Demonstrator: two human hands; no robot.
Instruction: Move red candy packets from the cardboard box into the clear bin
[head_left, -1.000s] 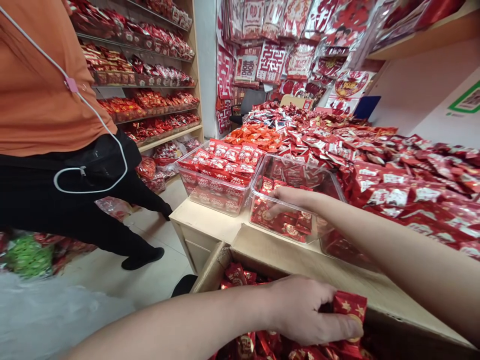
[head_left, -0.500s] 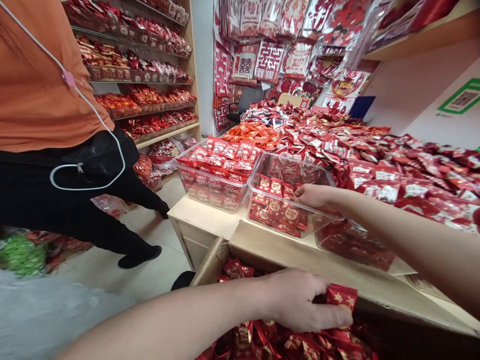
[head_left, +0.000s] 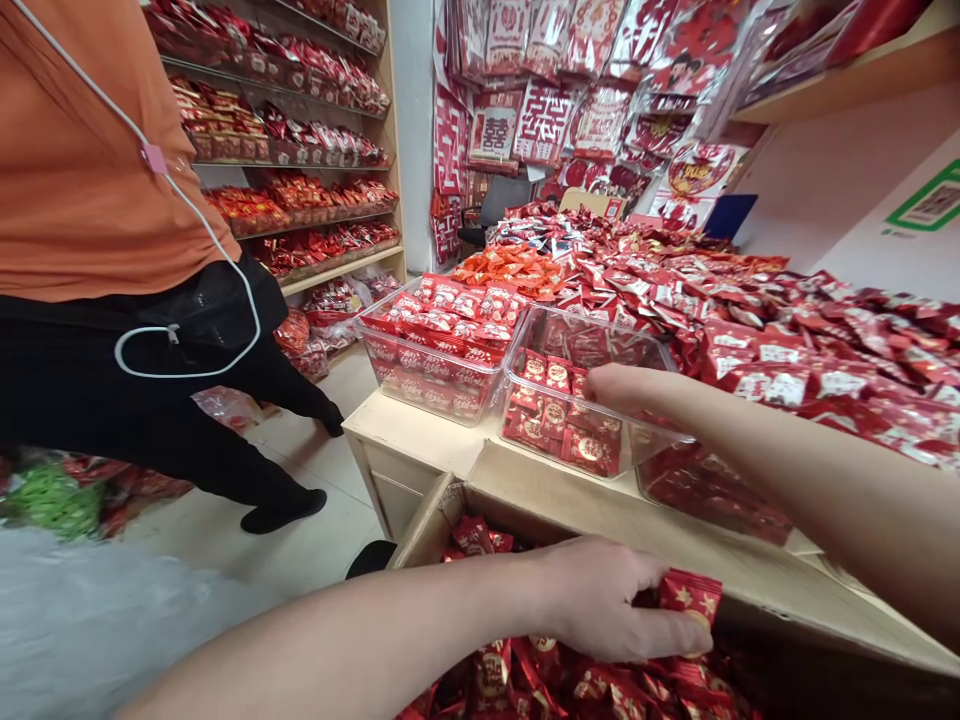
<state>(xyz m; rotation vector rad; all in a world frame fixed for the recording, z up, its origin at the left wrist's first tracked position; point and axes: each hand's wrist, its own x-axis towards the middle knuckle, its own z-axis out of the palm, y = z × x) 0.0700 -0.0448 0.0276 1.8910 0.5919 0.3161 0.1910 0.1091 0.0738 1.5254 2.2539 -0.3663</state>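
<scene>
My left hand (head_left: pixel 615 605) is over the open cardboard box (head_left: pixel 570 500), its thumb and fingers closed on a red packet (head_left: pixel 690 600) with gold stars. Loose red packets (head_left: pixel 525 680) lie below it inside the box. My right hand (head_left: pixel 626 388) reaches into a clear plastic bin (head_left: pixel 559 462), where small red and gold packets (head_left: pixel 555 415) stand in rows. The fingertips of that hand are down among the packets and hidden, so what they hold, if anything, does not show.
Left of the bin stands another clear bin (head_left: pixel 427 385) full of red packets. Heaps of red packets (head_left: pixel 750 340) cover the table behind. A person in an orange top (head_left: pixel 97 160) stands at the left, before stocked shelves (head_left: pixel 300 165).
My right hand has dipped slightly deeper into the bin, and its fingertips are now less visible. My left hand keeps its hold on the packet. The view has shifted slightly.
</scene>
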